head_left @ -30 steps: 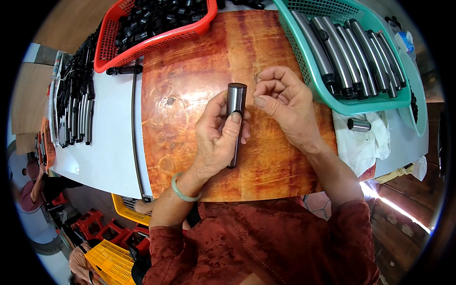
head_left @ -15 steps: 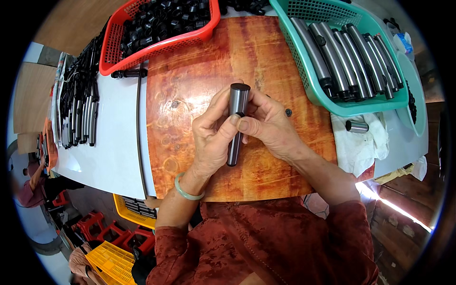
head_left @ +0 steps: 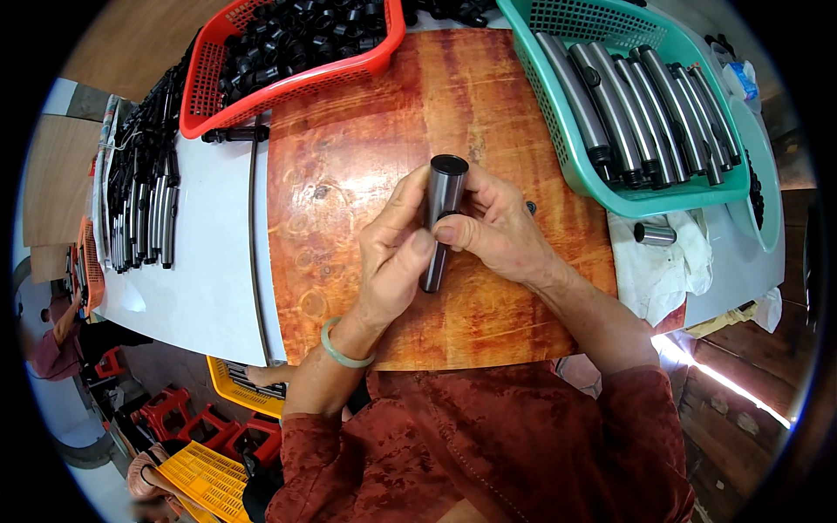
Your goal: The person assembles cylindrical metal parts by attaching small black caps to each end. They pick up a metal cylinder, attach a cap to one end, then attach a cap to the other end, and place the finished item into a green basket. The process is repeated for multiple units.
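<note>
Between my two hands stands a grey metal tube [head_left: 446,185] with a black end cap, its top tipped away from me. My left hand [head_left: 394,248] wraps its left side, thumb along the tube. From the right, my right hand [head_left: 497,228] closes round it, and its thumb presses at a small black part on the tube's side. The fingers behind the tube are hidden. A small black round piece [head_left: 530,207] lies on the brown wooden board [head_left: 349,192] beside my right hand.
A red basket [head_left: 301,91] of black fittings stands far left, a teal basket [head_left: 641,207] of metal tubes far right. A short metal cylinder [head_left: 655,234] lies on a white cloth [head_left: 641,270]. Tubes and black rods [head_left: 144,213] are stacked left. Another person's hand [head_left: 266,375] touches a yellow crate [head_left: 248,401].
The tube has tilted and shifted slightly right, and its lower end has moved up. My left thumb has slid lower. The other person's hand has reached further over the yellow crate.
</note>
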A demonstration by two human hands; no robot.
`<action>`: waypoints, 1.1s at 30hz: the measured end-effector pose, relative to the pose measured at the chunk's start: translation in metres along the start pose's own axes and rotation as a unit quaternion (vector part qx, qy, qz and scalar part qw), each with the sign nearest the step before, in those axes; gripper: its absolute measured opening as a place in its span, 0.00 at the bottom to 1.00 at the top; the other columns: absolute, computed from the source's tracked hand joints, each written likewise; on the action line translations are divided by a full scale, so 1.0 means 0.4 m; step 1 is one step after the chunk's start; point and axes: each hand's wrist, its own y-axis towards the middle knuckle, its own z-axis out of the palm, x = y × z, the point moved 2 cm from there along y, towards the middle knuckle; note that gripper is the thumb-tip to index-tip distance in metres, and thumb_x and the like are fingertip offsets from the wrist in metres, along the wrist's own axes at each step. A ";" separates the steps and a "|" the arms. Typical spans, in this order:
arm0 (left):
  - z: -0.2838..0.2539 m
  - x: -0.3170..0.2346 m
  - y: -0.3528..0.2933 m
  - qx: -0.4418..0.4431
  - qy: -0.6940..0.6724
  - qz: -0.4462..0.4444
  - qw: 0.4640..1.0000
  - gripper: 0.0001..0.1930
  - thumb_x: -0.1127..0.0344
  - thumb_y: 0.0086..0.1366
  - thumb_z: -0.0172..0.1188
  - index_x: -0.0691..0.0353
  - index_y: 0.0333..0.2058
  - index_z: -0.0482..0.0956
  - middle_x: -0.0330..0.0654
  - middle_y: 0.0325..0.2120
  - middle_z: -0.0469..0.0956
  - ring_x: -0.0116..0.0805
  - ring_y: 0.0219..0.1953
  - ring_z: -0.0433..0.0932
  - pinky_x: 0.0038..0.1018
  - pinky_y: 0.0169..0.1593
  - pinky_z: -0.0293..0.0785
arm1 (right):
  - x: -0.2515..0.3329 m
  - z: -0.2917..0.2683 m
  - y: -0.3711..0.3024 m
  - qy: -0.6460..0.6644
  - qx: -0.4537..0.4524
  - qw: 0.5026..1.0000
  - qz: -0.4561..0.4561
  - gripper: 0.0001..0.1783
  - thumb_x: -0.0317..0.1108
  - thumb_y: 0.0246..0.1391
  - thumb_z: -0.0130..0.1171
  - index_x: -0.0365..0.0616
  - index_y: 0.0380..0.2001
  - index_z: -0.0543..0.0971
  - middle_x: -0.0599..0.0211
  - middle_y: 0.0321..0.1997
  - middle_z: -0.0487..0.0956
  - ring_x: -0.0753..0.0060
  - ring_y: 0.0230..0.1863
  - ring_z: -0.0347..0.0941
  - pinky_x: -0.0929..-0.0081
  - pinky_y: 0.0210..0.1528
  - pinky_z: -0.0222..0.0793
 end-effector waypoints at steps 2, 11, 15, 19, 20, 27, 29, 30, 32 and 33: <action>0.006 -0.012 0.003 0.037 0.081 -0.012 0.996 0.36 0.61 0.60 0.61 0.74 0.61 0.56 0.48 0.54 0.66 0.35 0.55 0.66 0.30 0.57 0.63 | 0.005 0.000 -0.001 -0.032 -0.002 0.999 -0.022 0.21 0.33 0.50 0.64 0.38 0.45 0.70 0.72 0.36 0.72 0.82 0.39 0.68 0.81 0.43 0.68; 0.029 -0.036 0.004 0.044 0.215 -0.003 0.976 0.46 0.49 0.56 0.66 0.75 0.62 0.53 0.45 0.48 0.70 0.29 0.49 0.69 0.25 0.52 0.65 | 0.033 0.019 -0.024 -0.150 -0.022 0.987 -0.057 0.21 0.27 0.48 0.61 0.37 0.46 0.68 0.67 0.37 0.71 0.76 0.41 0.70 0.76 0.44 0.70; 0.032 -0.044 -0.004 0.059 0.232 -0.009 0.971 0.43 0.49 0.58 0.64 0.75 0.60 0.56 0.46 0.48 0.69 0.31 0.48 0.69 0.26 0.51 0.66 | 0.036 0.029 -0.036 -0.163 -0.036 0.984 -0.062 0.23 0.24 0.47 0.60 0.37 0.47 0.67 0.65 0.39 0.71 0.74 0.42 0.70 0.74 0.46 0.70; 0.043 -0.053 -0.003 0.067 0.250 0.022 0.966 0.37 0.49 0.60 0.60 0.76 0.57 0.62 0.55 0.51 0.67 0.43 0.53 0.69 0.32 0.55 0.66 | 0.030 0.029 -0.040 -0.213 -0.029 0.971 -0.099 0.24 0.22 0.47 0.60 0.38 0.49 0.66 0.63 0.40 0.71 0.72 0.43 0.71 0.74 0.46 0.71; 0.044 -0.053 -0.003 0.066 0.256 0.029 0.964 0.37 0.49 0.60 0.60 0.76 0.56 0.62 0.55 0.51 0.67 0.43 0.53 0.69 0.32 0.55 0.66 | 0.029 0.029 -0.041 -0.207 -0.031 0.973 -0.096 0.24 0.22 0.47 0.60 0.38 0.49 0.66 0.63 0.40 0.71 0.71 0.43 0.71 0.74 0.45 0.71; 0.046 -0.057 0.001 0.080 0.294 0.065 0.950 0.35 0.51 0.60 0.60 0.77 0.55 0.63 0.56 0.52 0.67 0.43 0.53 0.69 0.33 0.55 0.65 | 0.035 0.037 -0.044 -0.206 -0.049 0.973 -0.091 0.23 0.22 0.47 0.59 0.37 0.48 0.66 0.62 0.40 0.71 0.71 0.43 0.71 0.72 0.44 0.72; 0.047 -0.047 0.000 0.048 0.272 0.039 0.960 0.35 0.53 0.60 0.61 0.77 0.55 0.63 0.56 0.51 0.68 0.42 0.52 0.69 0.32 0.54 0.66 | 0.031 0.034 -0.041 -0.212 -0.048 0.973 -0.084 0.22 0.22 0.47 0.59 0.37 0.46 0.67 0.61 0.40 0.71 0.71 0.42 0.71 0.73 0.43 0.72; 0.045 -0.042 0.000 0.032 0.260 0.026 0.965 0.35 0.53 0.60 0.61 0.77 0.55 0.63 0.55 0.51 0.68 0.42 0.52 0.69 0.32 0.54 0.66 | 0.024 0.028 -0.036 -0.208 -0.043 0.974 -0.073 0.20 0.22 0.48 0.58 0.37 0.46 0.67 0.61 0.40 0.71 0.72 0.41 0.71 0.73 0.43 0.72; 0.045 -0.040 0.005 0.025 0.232 0.006 0.972 0.35 0.54 0.59 0.62 0.77 0.56 0.63 0.54 0.50 0.68 0.40 0.51 0.69 0.31 0.54 0.66 | 0.028 0.026 -0.022 -0.184 -0.052 0.979 -0.070 0.16 0.23 0.49 0.57 0.37 0.41 0.68 0.63 0.36 0.72 0.75 0.37 0.70 0.75 0.42 0.72; 0.042 -0.040 0.009 0.022 0.217 -0.003 0.976 0.36 0.55 0.59 0.63 0.77 0.56 0.62 0.53 0.50 0.68 0.39 0.51 0.69 0.31 0.54 0.66 | 0.027 0.017 -0.016 -0.165 -0.044 0.983 -0.062 0.15 0.23 0.49 0.57 0.37 0.41 0.68 0.65 0.35 0.72 0.76 0.37 0.70 0.76 0.41 0.71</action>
